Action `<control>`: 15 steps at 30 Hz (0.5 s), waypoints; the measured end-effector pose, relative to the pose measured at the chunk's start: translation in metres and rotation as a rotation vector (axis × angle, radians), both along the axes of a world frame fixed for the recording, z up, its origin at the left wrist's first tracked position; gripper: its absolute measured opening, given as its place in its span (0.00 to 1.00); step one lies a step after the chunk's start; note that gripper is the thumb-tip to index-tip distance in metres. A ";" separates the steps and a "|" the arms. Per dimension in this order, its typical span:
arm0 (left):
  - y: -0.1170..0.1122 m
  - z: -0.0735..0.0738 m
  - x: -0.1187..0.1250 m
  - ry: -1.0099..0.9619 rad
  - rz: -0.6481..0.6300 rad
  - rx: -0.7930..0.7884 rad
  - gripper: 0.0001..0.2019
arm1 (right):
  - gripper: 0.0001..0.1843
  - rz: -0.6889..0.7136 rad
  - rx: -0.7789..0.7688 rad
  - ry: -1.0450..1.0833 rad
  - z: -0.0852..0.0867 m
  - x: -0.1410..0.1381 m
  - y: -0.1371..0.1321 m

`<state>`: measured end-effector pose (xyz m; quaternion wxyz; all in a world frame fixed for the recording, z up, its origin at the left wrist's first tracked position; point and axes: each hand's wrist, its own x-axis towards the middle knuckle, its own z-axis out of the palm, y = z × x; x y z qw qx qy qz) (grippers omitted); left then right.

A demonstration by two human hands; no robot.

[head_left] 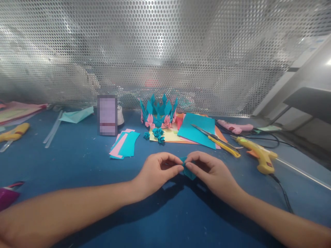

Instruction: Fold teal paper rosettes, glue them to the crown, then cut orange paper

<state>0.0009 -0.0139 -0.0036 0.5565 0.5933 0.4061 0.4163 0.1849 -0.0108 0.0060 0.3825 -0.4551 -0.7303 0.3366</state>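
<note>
Between the fingertips of both hands is a small folded piece of teal paper (pixel 190 173), held just above the blue table (pixel 144 224). My left hand (pixel 157 171) pinches its left edge with thumb and forefinger. From the other side, my right hand (pixel 210 168) grips it the same way, covering part of the folds. Behind the hands lie several small teal paper flowers (pixel 158 132). Beyond them stands a teal folded-paper crown (pixel 159 112) with pink paper flowers (pixel 167 121) around its base.
Cut blue and pink paper strips (pixel 126 144) lie left of centre. To the right are blue paper sheets (pixel 196 127), yellow-handled scissors (pixel 219 142), a yellow glue gun (pixel 258 155) and a pink glue gun (pixel 234 126), with cables. A perforated metal panel (pixel 160 44) rises behind the table.
</note>
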 end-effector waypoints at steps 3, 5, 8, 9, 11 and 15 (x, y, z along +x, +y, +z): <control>-0.001 0.001 0.001 0.003 0.012 -0.012 0.09 | 0.09 -0.019 -0.008 -0.029 0.002 -0.001 -0.001; -0.001 0.002 0.001 -0.008 0.015 -0.025 0.09 | 0.09 -0.038 -0.013 -0.047 0.002 -0.002 -0.002; -0.002 0.002 0.003 -0.049 0.010 -0.040 0.10 | 0.09 -0.057 -0.020 -0.066 0.003 -0.003 -0.003; -0.002 0.002 0.003 -0.063 0.008 -0.042 0.10 | 0.09 -0.057 -0.017 -0.066 0.002 -0.003 -0.003; -0.003 0.002 0.004 -0.084 0.005 -0.045 0.11 | 0.08 -0.054 -0.012 -0.065 0.002 -0.003 -0.004; -0.003 0.003 0.004 -0.084 0.000 -0.065 0.11 | 0.08 -0.058 -0.006 0.004 -0.002 -0.003 -0.004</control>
